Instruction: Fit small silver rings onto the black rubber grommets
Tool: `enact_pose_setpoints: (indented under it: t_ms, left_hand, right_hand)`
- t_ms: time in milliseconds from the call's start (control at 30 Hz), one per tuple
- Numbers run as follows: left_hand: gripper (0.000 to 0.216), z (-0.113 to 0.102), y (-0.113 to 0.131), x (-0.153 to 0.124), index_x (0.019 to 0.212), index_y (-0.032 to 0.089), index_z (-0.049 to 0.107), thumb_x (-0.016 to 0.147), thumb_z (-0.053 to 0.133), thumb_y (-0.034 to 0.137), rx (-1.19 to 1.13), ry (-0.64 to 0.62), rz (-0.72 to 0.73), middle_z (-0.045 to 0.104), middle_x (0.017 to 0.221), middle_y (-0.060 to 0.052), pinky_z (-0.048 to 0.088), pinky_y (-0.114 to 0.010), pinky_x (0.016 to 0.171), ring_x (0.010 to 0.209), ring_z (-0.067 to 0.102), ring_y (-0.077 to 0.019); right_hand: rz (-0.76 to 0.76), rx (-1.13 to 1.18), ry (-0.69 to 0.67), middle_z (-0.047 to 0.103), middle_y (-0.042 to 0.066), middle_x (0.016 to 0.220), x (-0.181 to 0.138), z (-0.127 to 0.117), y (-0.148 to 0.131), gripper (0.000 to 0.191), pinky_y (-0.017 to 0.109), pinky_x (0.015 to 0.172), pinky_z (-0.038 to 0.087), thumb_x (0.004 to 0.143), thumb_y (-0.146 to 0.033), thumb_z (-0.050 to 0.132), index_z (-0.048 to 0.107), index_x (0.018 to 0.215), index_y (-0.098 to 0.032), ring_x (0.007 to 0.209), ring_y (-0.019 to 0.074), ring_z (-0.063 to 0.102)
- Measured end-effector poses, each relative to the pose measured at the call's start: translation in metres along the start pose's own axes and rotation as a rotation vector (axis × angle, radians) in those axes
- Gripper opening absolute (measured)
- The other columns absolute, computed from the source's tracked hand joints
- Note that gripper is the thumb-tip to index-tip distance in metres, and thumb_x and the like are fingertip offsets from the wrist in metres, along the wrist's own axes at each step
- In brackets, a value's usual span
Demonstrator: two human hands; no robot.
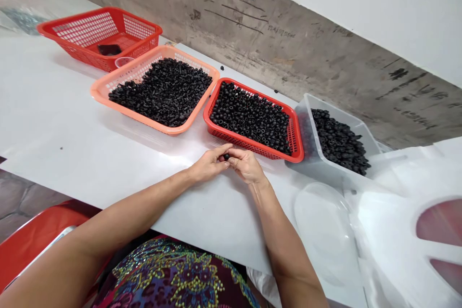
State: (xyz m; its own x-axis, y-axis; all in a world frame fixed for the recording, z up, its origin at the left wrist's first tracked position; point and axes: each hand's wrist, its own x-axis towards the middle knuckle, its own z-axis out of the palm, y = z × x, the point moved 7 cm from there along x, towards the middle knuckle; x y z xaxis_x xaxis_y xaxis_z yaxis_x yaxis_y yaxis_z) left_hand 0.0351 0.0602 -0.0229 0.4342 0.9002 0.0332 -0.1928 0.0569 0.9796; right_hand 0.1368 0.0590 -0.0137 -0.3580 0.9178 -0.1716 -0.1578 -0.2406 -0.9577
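A small round black part point(226, 157) is pinched between the fingertips of both hands, just in front of the red basket. My left hand point(209, 164) is closed on its left side, thumb below and index finger above. From the right, the fingers of my right hand point(247, 163) close on the same part. Behind the hands, the red basket point(252, 147) holds many black ring-like pieces point(252, 115). Left of it, an orange basket point(140, 120) is filled with small black pieces point(162, 91). A translucent bin point(310, 130) at the right contains more black parts point(337, 142).
An empty-looking clear lid point(321, 216) lies by the bin. Farther left, another red basket point(83, 53) has a dark object point(109, 49) inside. White plastic chair-like furniture point(393, 231) stands at right. A concrete wall point(245, 24) borders the white table point(65, 120).
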Motion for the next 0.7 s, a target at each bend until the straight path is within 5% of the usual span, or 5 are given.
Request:
enact_pose_setpoints:
  t_ms: [267,433,533,633,700]
  left_hand:
    - [0.056,-0.01,-0.007,0.005,0.122,0.014,0.062,0.069,0.072,0.029,-0.232,0.125,-0.106,0.069,0.1,-0.008,0.049,-0.032,0.079,0.084,0.062,-0.0184]
    - [0.039,-0.023,0.006,0.008,0.099,0.013,0.067,0.071,0.071,0.04,-0.414,0.242,-0.035,0.07,0.096,-0.009,0.048,-0.031,0.077,0.088,0.065,-0.0205]
    - [0.042,-0.027,0.004,0.007,0.099,0.012,0.066,0.069,0.073,0.04,-0.34,0.281,-0.051,0.069,0.097,-0.01,0.046,-0.03,0.074,0.088,0.065,-0.0217]
    - [0.05,-0.028,-0.002,0.005,0.107,0.01,0.064,0.068,0.074,0.041,-0.258,0.302,-0.072,0.069,0.099,-0.012,0.045,-0.03,0.073,0.087,0.065,-0.0213]
    - [0.053,-0.027,-0.004,0.006,0.108,0.009,0.064,0.068,0.073,0.042,-0.222,0.29,-0.07,0.069,0.1,-0.012,0.044,-0.03,0.072,0.087,0.064,-0.0211]
  right_hand:
    - [0.013,0.017,0.049,0.071,0.001,0.079,0.001,0.004,-0.003,0.029,0.03,0.069,0.054,0.067,-0.038,0.076,0.072,0.091,-0.021,0.067,0.0144,0.065]
    - [-0.055,-0.144,0.085,0.073,0.006,0.082,-0.018,0.014,-0.043,0.032,0.036,0.067,0.056,0.076,-0.042,0.069,0.069,0.099,-0.02,0.072,0.0206,0.069]
    - [-0.372,-0.512,0.405,0.071,0.006,0.084,-0.051,-0.01,-0.105,0.027,0.037,0.076,0.055,0.078,-0.038,0.068,0.068,0.096,-0.017,0.076,0.0196,0.066]
    - [-0.758,-1.047,0.952,0.068,0.009,0.094,-0.105,-0.049,-0.179,0.026,0.042,0.088,0.05,0.086,-0.036,0.055,0.067,0.098,-0.016,0.09,0.0228,0.063]
    - [-0.796,-1.287,1.228,0.065,0.012,0.105,-0.128,-0.083,-0.21,0.032,0.046,0.091,0.047,0.09,-0.034,0.045,0.064,0.109,-0.017,0.101,0.027,0.06]
